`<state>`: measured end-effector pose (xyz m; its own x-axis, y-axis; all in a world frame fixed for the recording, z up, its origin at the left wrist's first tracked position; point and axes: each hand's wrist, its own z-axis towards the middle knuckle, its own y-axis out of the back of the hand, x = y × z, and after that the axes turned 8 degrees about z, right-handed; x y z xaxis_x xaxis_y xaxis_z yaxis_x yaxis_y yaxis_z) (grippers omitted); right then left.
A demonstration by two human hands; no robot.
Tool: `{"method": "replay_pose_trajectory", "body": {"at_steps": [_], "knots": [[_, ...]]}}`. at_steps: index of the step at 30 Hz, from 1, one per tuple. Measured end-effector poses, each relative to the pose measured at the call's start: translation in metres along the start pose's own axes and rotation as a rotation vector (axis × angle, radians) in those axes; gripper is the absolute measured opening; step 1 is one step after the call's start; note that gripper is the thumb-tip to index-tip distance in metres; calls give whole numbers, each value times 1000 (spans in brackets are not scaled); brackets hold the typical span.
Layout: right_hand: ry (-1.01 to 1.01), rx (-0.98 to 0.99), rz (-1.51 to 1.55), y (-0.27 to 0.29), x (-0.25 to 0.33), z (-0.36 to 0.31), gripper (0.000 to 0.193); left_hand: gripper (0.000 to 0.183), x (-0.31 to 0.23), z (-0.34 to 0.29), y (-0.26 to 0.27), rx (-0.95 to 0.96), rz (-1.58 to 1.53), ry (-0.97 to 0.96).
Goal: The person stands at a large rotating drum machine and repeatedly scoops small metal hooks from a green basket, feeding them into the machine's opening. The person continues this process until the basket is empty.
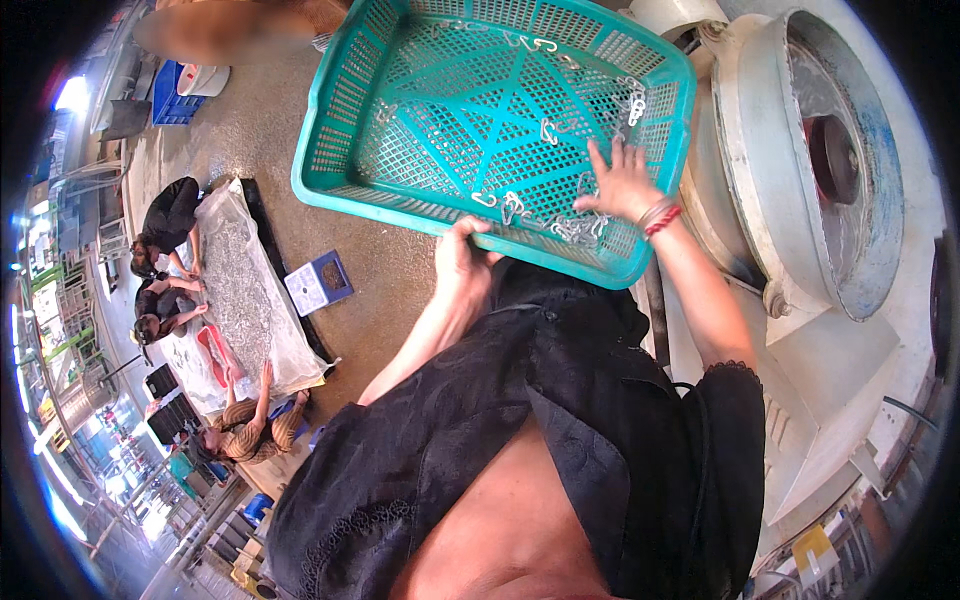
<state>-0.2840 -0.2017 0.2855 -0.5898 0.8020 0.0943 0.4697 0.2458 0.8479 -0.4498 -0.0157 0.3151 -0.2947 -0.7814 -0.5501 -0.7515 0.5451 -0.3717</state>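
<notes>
A teal plastic mesh basket (345,212) is held tilted in front of me. My left hand (462,262) grips its near rim, the thumb over the edge. Over the right part of the basket is my right hand (628,185), its fingers spread and nothing held in them; whether they touch the basket floor I cannot tell. Small shiny metal hook-shaped pieces (512,208) lie scattered inside. A cluster of these pieces (578,229) sits in the near right corner below my right hand, and a few others (636,100) lie along the right wall.
On my right stands a large round metal machine drum (750,170) with an open mouth. To the left, several people sit around a pale sheet (235,270) covered with small metal pieces, with a red tray (212,352) on it. A blue-and-white stool (318,283) stands on the wet floor (265,120).
</notes>
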Motion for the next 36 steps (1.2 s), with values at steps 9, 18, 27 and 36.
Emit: {"method": "replay_pose_trajectory", "body": {"at_steps": [9,18,27,36], "knots": [[623,130,443,-75,51,-40,29,12,-1,-10,1,-144,62,-31],[180,537,1248,-62,51,-18,23,26,-15,1,13,-22,122,9],[357,817,1867,15,7,-33,16,41,-20,-11,-6,79,210,31],[377,290,1889,160,-86,-148,25,53,-15,-18,-16,110,182,88]]}}
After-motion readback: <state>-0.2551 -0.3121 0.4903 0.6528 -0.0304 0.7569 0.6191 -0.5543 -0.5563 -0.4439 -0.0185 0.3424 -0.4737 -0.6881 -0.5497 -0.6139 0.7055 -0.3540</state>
